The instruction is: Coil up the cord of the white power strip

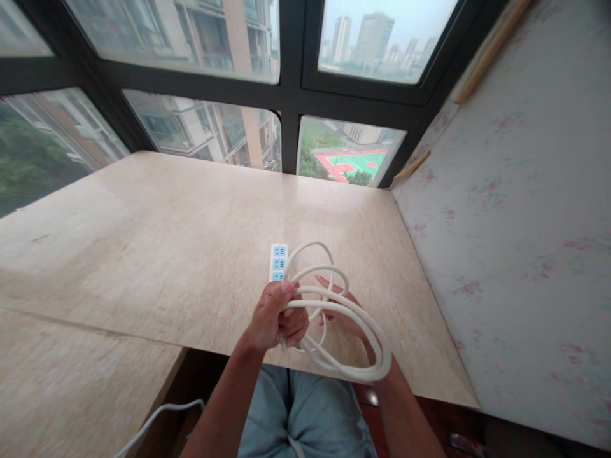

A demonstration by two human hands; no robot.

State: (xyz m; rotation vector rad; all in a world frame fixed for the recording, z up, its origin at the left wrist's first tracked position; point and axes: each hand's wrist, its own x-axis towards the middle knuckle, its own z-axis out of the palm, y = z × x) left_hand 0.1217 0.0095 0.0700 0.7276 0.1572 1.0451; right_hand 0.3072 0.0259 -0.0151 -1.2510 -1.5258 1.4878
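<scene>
My left hand [275,318] is closed around the near end of a white power strip [278,261] with blue sockets, held just above the marble sill. Its thick white cable [353,315] is coiled in several loops beside the strip. My right hand [341,312] sits inside those loops with fingers spread, and the loops hang over its wrist. Part of the cable drops past the sill's near edge.
A wide beige marble window sill [191,242] stretches left and ahead, ending at dark-framed windows [291,95]. A floral-papered wall [515,222] closes the right side. More white cable [157,416] trails below the sill at lower left, near my grey trousers [310,413].
</scene>
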